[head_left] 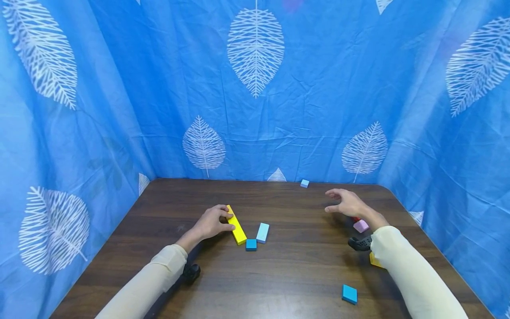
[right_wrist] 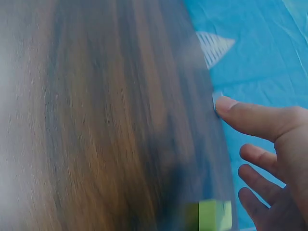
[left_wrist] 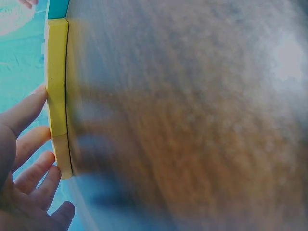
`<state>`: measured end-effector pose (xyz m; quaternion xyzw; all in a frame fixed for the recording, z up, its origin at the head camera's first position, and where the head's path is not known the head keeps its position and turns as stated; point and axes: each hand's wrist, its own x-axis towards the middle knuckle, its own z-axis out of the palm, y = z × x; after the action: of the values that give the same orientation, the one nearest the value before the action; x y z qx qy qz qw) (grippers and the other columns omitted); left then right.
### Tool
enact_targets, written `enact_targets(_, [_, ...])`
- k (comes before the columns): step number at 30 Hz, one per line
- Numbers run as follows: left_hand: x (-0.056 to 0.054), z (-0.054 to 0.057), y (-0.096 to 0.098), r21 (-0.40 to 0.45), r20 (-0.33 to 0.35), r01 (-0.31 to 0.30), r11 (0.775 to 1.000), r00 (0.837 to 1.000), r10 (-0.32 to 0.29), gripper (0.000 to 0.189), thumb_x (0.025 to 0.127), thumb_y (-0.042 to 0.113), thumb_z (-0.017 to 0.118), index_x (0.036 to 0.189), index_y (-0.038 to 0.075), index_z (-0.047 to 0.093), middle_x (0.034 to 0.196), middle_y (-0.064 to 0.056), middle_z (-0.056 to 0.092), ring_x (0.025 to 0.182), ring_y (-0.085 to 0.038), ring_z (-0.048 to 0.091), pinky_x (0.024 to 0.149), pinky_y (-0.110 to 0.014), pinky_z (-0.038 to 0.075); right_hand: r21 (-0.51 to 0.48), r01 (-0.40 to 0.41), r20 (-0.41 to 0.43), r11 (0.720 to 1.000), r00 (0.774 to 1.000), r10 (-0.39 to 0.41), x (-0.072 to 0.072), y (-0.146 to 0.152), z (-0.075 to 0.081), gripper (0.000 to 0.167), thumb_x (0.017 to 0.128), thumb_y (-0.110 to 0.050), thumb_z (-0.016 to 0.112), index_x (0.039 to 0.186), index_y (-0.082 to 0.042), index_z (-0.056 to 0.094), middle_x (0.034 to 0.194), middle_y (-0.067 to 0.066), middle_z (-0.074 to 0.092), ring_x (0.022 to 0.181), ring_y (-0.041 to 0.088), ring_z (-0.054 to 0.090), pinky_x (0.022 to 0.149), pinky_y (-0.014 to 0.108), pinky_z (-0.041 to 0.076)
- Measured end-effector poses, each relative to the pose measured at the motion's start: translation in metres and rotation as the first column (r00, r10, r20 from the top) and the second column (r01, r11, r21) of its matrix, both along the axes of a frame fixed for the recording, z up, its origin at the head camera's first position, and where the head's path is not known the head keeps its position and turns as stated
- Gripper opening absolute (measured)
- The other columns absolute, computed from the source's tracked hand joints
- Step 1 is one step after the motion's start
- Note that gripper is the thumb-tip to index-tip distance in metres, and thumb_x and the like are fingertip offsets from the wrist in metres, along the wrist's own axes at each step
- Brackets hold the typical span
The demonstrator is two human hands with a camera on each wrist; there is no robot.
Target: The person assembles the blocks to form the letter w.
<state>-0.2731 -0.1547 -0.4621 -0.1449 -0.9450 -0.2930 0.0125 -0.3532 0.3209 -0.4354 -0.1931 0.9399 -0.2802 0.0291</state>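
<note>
A long yellow block (head_left: 237, 230) lies slantwise on the wooden table, and my left hand (head_left: 210, 222) is at its left side. In the left wrist view, the thumb and fingers of that hand touch the yellow block (left_wrist: 57, 77) without curling round it. By the block's near end are a teal block (head_left: 251, 245) and a light blue block (head_left: 262, 232). My right hand (head_left: 345, 203) hovers over the right side of the table, thumb and fingers spread apart, holding nothing. A red block (head_left: 356, 219) and a pink block (head_left: 361, 226) lie partly hidden behind its wrist.
A small light blue block (head_left: 304, 183) sits at the table's far edge. Toward the front right lie a teal block (head_left: 349, 294) and a yellow block (head_left: 376, 260), partly covered by the sleeve. The right wrist view shows a lime-green block (right_wrist: 214, 215). Blue curtains (head_left: 255, 128) surround the table.
</note>
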Motion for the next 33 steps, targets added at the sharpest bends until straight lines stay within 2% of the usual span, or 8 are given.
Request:
enact_targets(7, [0.0,0.001,0.0,-0.009,-0.003,-0.008,1.0,1.0,0.008,0.042,0.086,0.018,0.087,0.122,0.0,0.075,0.135,-0.014,0.06,0.119,-0.032,0.057,0.095,-0.04,0.055,0.024,0.081,0.012,0.996,0.997,-0.082,-0.001,0.022,-0.003,0.068,0.093,-0.027,0.079,0.146,0.004,0.05,0.145,0.035,0.047,0.131,0.055,0.044,0.101,0.072,0.039])
enact_targets(12, [0.0,0.001,0.0,-0.003,0.008,-0.011,1.0,1.0,0.011,0.042,0.086,0.017,0.087,0.123,0.0,0.075,0.136,-0.014,0.06,0.12,-0.032,0.057,0.096,-0.039,0.055,0.055,0.126,0.004,0.99,0.992,-0.127,-0.002,0.038,-0.012,0.076,0.09,-0.028,0.081,0.148,0.007,0.046,0.148,0.039,0.041,0.132,0.059,0.039,0.102,0.074,0.036])
enact_targets(15, [0.0,0.001,0.0,0.001,0.008,-0.01,1.0,1.0,0.01,0.042,0.086,0.017,0.087,0.123,0.0,0.075,0.136,-0.014,0.06,0.121,-0.032,0.057,0.096,-0.039,0.055,0.083,0.14,0.007,0.987,0.99,-0.141,-0.002,0.046,-0.019,0.081,0.089,-0.029,0.081,0.148,0.011,0.043,0.145,0.041,0.042,0.128,0.059,0.042,0.101,0.074,0.037])
enact_targets(20, [0.0,0.0,0.0,0.002,0.003,-0.009,1.0,1.0,0.009,0.042,0.086,0.017,0.087,0.123,0.0,0.075,0.136,-0.014,0.06,0.121,-0.033,0.057,0.096,-0.04,0.055,0.104,0.169,0.059,0.98,0.983,-0.176,-0.002,0.055,-0.027,0.087,0.09,-0.032,0.08,0.15,0.015,0.036,0.142,0.044,0.041,0.12,0.054,0.047,0.101,0.072,0.038])
enact_targets(26, [-0.001,0.0,0.0,-0.002,0.008,-0.009,1.0,1.0,0.009,0.042,0.086,0.018,0.087,0.123,0.001,0.075,0.136,-0.013,0.06,0.121,-0.032,0.057,0.096,-0.04,0.055,0.082,0.169,0.097,0.982,0.979,-0.177,-0.002,0.058,-0.029,0.084,0.093,-0.032,0.077,0.15,0.014,0.037,0.142,0.043,0.04,0.12,0.054,0.046,0.1,0.071,0.038])
enact_targets(33, [0.0,0.001,0.0,0.001,0.015,-0.015,1.0,1.0,0.015,0.043,0.086,0.019,0.087,0.123,0.001,0.075,0.135,-0.013,0.061,0.12,-0.032,0.057,0.097,-0.04,0.054,0.092,0.158,0.09,0.983,0.982,-0.166,-0.002,0.059,-0.023,0.079,0.092,-0.031,0.079,0.145,0.014,0.044,0.134,0.04,0.049,0.109,0.048,0.051,0.092,0.064,0.045])
